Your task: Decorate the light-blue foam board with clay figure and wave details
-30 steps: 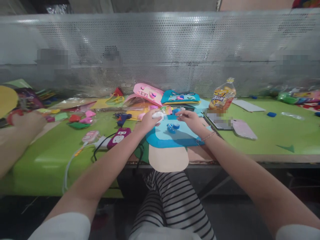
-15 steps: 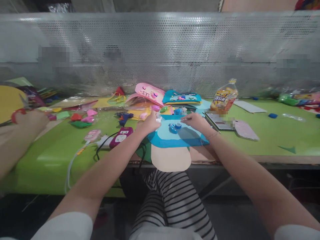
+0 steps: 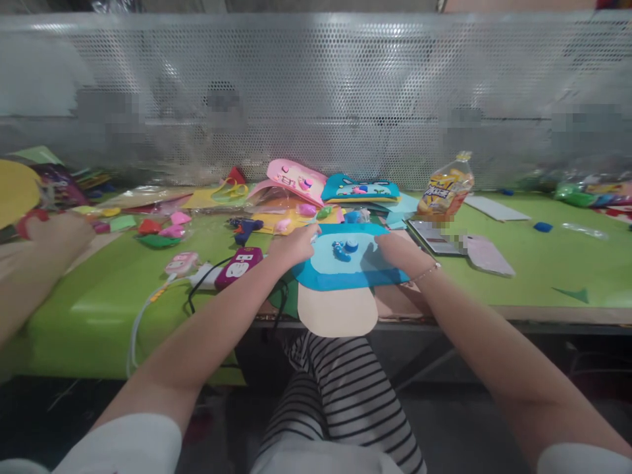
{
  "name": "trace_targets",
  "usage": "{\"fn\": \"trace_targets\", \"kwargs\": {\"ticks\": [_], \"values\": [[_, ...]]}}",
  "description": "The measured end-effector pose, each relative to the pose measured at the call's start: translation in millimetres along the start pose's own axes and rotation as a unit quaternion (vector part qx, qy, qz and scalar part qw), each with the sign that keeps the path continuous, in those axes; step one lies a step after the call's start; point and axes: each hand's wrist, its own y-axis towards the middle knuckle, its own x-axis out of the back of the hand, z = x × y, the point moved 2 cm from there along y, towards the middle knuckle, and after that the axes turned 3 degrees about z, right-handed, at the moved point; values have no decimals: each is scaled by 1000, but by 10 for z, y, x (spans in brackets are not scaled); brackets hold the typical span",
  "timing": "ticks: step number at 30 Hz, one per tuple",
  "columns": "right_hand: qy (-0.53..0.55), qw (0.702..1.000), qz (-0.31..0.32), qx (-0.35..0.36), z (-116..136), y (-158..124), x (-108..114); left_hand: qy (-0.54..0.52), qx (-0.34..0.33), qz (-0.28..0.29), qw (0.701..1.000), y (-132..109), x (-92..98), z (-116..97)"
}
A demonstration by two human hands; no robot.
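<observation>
A blue cut-out sheet with a lighter blue middle (image 3: 323, 263) lies in front of me, over a cream rounded piece (image 3: 337, 313) that sticks out past the table edge. On its middle sit a small blue clay lump (image 3: 340, 251) and a small round blue piece (image 3: 351, 246). My left hand (image 3: 295, 247) is at the sheet's left edge, fingers closed; something small and pale shows at the fingertips, too blurred to name. At the right side of the sheet is my right hand (image 3: 394, 253), its fingers curled in and whatever they hold hidden.
Behind the sheet lie a pink decorated piece (image 3: 296, 181) and a blue decorated pouch (image 3: 361, 191). A snack bag (image 3: 444, 191) and a phone (image 3: 490, 255) are to the right. Left are a purple power bank (image 3: 240, 266), clay packets and another person's hand (image 3: 59, 240) with red-handled scissors.
My right hand has moved slightly right, away from the small blue pieces, and its fingers have curled in. The white bit at my left fingertips shows less now.
</observation>
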Motion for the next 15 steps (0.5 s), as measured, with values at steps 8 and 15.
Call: {"fn": "trace_targets", "kwargs": {"ticks": [8,15], "values": [[28,999,-26,-22,-165,202,-64,24,-1,26,999,-11,54,-123],[166,975,-144,-10,-87,127,83,17,-22,40,999,-60,90,-207]]}}
